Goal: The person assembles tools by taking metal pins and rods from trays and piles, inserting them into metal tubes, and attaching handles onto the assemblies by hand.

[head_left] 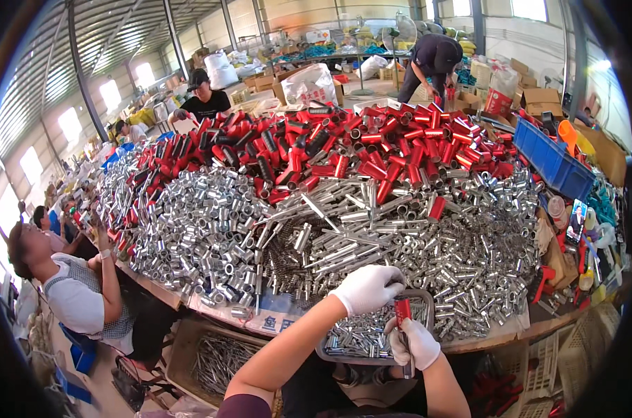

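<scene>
Both my hands wear white gloves. My right hand (415, 343) grips a red tube handle (403, 310) with a metal shaft hanging below it, held over a grey tray (427, 301) of small silver pieces at the table's near edge. My left hand (367, 287) is closed on the top of that same red handle, its fingers curled over the upper end. Just beyond the hands lies a big heap of silver metal sleeves and rods (372, 230). Behind that is a pile of red and black tube handles (358, 150).
A seated person (72, 285) works at the table's left side, others sit behind and one bends over at the far right (431, 63). A blue crate (549, 157) stands at right, near a phone (576, 219). A box of thin rods (218, 359) sits below the table.
</scene>
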A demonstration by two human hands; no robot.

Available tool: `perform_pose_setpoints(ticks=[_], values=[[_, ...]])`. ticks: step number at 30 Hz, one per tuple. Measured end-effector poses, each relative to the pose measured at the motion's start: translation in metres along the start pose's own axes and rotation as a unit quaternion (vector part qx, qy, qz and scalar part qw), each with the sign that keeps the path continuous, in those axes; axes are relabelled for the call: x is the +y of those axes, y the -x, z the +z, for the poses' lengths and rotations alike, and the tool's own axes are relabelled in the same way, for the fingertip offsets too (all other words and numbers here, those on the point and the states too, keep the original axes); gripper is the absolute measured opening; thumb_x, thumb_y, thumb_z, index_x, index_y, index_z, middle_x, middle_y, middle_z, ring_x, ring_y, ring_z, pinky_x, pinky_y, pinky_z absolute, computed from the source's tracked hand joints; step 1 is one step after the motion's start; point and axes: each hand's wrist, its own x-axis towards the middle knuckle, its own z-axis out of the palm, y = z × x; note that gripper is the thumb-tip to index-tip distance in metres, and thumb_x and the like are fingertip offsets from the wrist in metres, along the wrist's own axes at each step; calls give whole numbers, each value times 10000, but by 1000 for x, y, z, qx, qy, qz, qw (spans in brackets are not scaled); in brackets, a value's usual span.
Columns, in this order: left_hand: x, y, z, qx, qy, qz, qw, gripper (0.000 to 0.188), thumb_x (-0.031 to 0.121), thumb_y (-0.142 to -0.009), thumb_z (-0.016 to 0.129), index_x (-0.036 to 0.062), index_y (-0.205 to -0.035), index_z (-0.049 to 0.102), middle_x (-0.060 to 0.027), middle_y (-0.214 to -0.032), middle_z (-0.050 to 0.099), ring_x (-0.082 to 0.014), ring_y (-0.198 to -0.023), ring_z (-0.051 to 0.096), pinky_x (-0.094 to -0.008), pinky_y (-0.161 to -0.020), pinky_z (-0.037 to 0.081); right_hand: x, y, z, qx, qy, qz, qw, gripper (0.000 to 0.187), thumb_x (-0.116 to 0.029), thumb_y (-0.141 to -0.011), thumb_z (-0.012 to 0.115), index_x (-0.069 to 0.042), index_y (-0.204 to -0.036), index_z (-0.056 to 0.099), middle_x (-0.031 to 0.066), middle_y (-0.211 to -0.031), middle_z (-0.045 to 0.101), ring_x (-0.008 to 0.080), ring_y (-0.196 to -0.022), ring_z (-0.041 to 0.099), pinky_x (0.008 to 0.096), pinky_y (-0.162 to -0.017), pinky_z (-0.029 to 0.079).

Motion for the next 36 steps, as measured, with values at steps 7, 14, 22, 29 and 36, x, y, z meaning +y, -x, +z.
perform_pose_setpoints(ticks=[7, 14, 22, 29, 36], values=[[31, -10, -20, -17, -97, -82, 992, 470, 541, -893, 554, 109, -858, 735, -162, -794, 698, -359, -790, 682, -441, -734, 537, 5, 2, -8, -46, -6, -23, 999, 424, -423, -1016, 479, -4, -1076, 513, 39, -601, 474, 119, -402, 390, 273, -391, 333], [-61, -65, -72, 377, -12, -100, 921, 285, 317, -960, 542, 66, -962, 676, -169, -891, 683, -354, -853, 662, -436, -772, 510, 1, 0, -7, -25, 5, -7, 1000, 427, -399, -1031, 437, 21, -1081, 494, 40, -620, 470, 117, -410, 388, 265, -400, 347], [-228, -112, -166, 433, -241, -355, 792, 374, 305, -902, 570, 46, -1170, 600, -165, -1162, 622, -348, -1080, 611, -449, -924, 506, -2, -4, -7, -13, 32, 27, 999, 631, -590, -926, 552, 23, -1067, 503, 45, -583, 460, 133, -412, 413, 285, -409, 342], [-265, -129, -186, 278, -59, -407, 868, 953, 649, -711, 730, -8, -1346, 459, -236, -1360, 535, -342, -1293, 500, -410, -1070, 415, 0, 1, 4, 46, -2, 1, 999, 425, -504, -948, 575, -87, -1024, 557, 17, -581, 473, 94, -353, 320, 237, -329, 255], [-299, -110, -191, 322, 40, -315, 892, 857, 265, -621, 763, 23, -1376, 436, -239, -1277, 600, -339, -1201, 586, -364, -1022, 442, 0, -1, 2, 18, 1, 12, 1000, 410, -491, -961, 559, -94, -1065, 572, 25, -608, 513, 113, -380, 382, 250, -348, 309]])
